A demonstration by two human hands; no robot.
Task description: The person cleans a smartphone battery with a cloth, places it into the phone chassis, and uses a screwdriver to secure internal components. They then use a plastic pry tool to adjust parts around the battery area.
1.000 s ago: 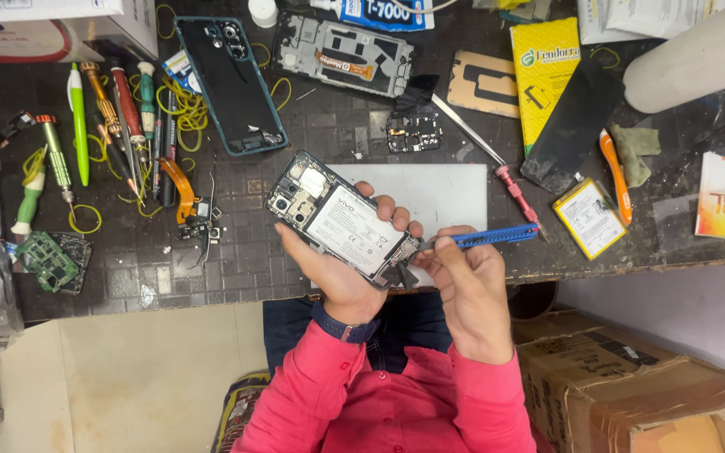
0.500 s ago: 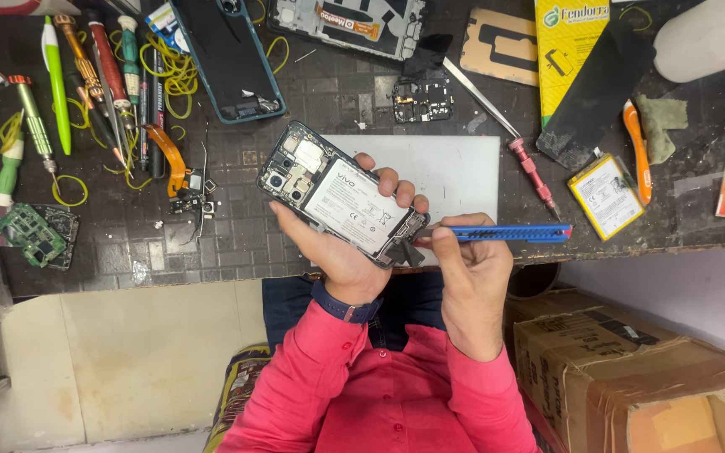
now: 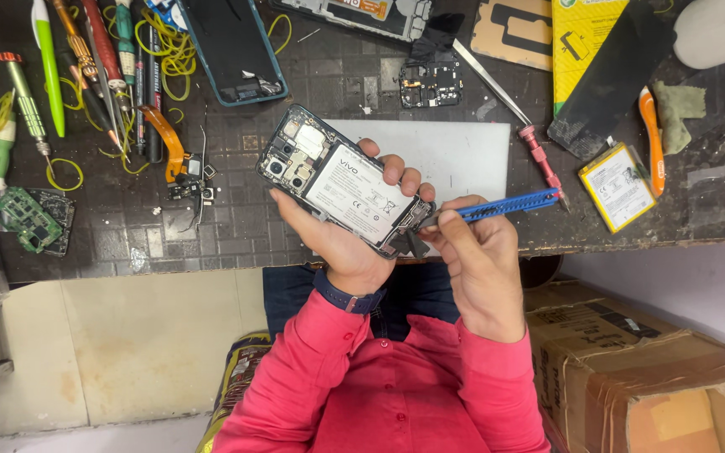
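Gripping an opened phone [image 3: 341,193] above the near bench [image 3: 127,243] edge, the left hand [image 3: 341,243] stays closed around it. The right hand [image 3: 480,268] pinches blue tweezers [image 3: 497,205], whose tip now sits deeper at the phone's lower end. Farther back lie a screwdriver [image 3: 513,113] and back cover [image 3: 232,46].

Right of the opened phone [image 3: 341,191]: a yellow rectangular package [image 3: 579,38], a white-labelled battery [image 3: 616,186]; below, a brown cardboard box [image 3: 648,369].

A: The opened phone [image 3: 341,191] in the left hand [image 3: 341,243] — what's its surface?

B: Matt white battery label, dark plastic frame. The blue tool [image 3: 505,204] looks like ridged plastic.

A: And the table [image 3: 211,243]?

B: Dark, rough, gridded mat; the cardboard box [image 3: 639,361] is dull, taped brown paper.
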